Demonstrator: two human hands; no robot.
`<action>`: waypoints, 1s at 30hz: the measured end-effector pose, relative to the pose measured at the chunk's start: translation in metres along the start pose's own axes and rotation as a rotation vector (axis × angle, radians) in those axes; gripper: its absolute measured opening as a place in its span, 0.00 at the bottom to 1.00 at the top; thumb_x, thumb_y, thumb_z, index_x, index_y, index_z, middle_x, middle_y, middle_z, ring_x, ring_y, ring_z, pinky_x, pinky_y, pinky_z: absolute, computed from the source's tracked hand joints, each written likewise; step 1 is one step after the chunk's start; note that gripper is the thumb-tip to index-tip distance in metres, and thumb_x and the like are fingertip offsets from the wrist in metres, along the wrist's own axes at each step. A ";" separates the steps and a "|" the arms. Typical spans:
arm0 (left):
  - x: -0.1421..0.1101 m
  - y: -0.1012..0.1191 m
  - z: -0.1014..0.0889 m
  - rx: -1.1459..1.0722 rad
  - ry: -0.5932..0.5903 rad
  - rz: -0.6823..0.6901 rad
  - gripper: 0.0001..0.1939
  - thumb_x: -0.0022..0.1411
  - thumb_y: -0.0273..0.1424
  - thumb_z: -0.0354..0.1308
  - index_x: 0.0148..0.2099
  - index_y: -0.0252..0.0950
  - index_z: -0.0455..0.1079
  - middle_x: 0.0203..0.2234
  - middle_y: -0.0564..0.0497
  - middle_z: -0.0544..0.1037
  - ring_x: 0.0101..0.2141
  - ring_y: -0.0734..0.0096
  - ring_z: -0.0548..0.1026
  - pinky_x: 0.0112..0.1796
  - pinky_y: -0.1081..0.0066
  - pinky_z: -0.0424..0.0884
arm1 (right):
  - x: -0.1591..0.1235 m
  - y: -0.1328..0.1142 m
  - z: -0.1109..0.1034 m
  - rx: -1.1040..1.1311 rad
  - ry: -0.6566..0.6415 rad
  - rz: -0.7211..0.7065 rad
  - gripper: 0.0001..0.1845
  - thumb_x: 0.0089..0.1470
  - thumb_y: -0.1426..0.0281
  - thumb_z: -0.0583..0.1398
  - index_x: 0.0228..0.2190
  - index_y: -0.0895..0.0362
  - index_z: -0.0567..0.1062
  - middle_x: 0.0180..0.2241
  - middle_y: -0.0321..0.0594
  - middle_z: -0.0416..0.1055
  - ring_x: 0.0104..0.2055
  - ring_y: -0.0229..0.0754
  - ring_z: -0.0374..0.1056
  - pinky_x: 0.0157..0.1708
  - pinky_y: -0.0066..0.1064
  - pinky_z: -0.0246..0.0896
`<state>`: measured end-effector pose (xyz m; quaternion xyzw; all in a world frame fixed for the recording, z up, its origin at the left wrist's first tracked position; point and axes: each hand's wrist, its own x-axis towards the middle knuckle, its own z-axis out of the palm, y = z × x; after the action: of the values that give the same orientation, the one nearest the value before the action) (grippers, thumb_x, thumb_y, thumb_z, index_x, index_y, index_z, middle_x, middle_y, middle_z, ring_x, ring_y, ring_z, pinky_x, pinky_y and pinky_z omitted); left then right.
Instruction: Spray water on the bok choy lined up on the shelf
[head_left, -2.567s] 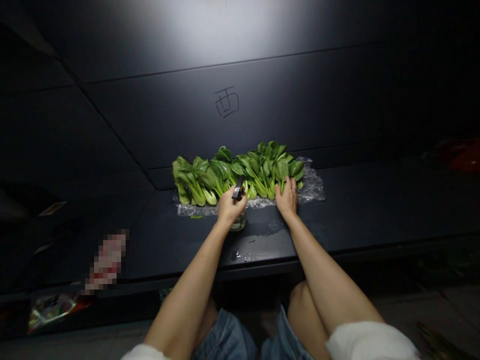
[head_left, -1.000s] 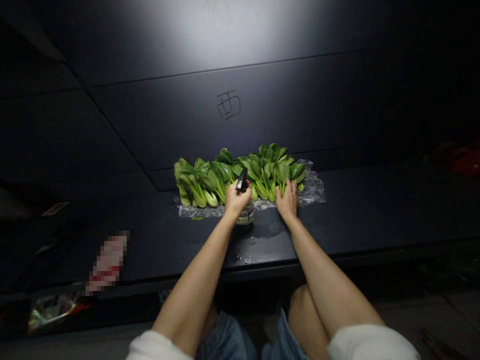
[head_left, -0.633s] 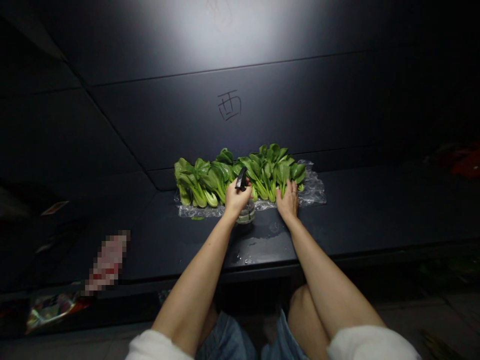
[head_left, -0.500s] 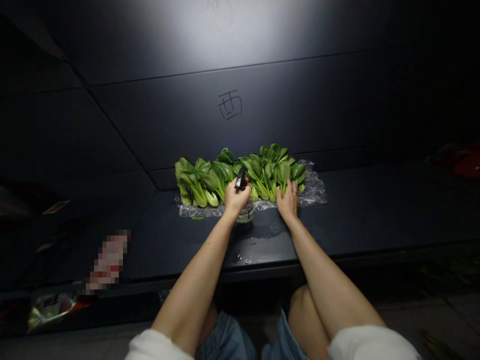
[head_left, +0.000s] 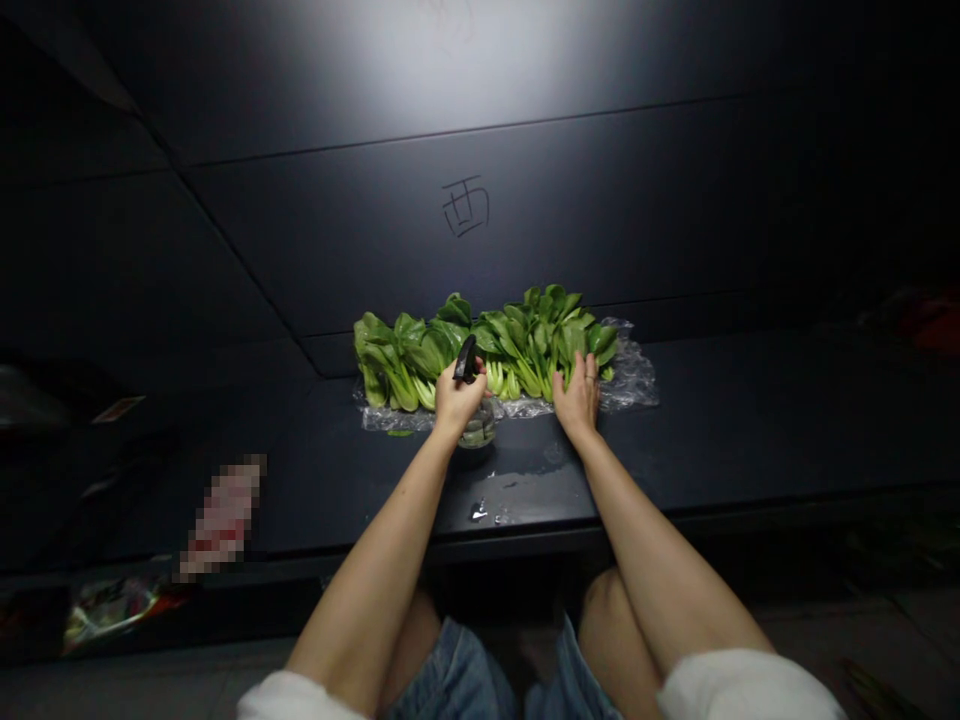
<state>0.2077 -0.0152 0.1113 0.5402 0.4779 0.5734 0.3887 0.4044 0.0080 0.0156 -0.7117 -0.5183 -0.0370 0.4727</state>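
Note:
Several heads of bok choy (head_left: pixel 525 345) lie in a row, leaves toward the dark back panel and stems toward me. Under them is a sheet of clear plastic wrap (head_left: pixel 634 378). My left hand (head_left: pixel 457 400) is closed round the neck of a clear spray bottle (head_left: pixel 478 428) with a black trigger head, just in front of the left-middle stems. My right hand (head_left: pixel 577 400) rests with fingers spread on the stems at the right end of the row, holding nothing. A ring shows on one finger.
Water drops (head_left: pixel 484 512) wet the dark counter (head_left: pixel 750 420) near its front edge. A drawn character (head_left: pixel 466 205) marks the back panel. A shiny packet (head_left: pixel 116 605) lies at lower left, with a blurred-out patch above it. Something red (head_left: pixel 937 320) sits far right.
My left hand has moved a little left with the spray bottle, uncovering pale stems beside it. The right hand stays nearly in place on the bok choy.

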 end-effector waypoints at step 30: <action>-0.001 -0.032 -0.042 0.037 0.121 -0.037 0.11 0.47 0.23 0.57 0.37 0.34 0.72 0.31 0.51 0.77 0.21 0.75 0.73 0.25 0.72 0.73 | -0.012 -0.034 0.005 -0.097 -0.080 -0.151 0.33 0.61 0.64 0.49 0.65 0.63 0.56 0.69 0.57 0.48 0.71 0.56 0.40 0.65 0.54 0.44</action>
<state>0.1636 -0.0135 0.0819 0.5026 0.5210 0.5888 0.3595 0.3706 0.0038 0.0276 -0.6935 -0.5866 -0.0691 0.4126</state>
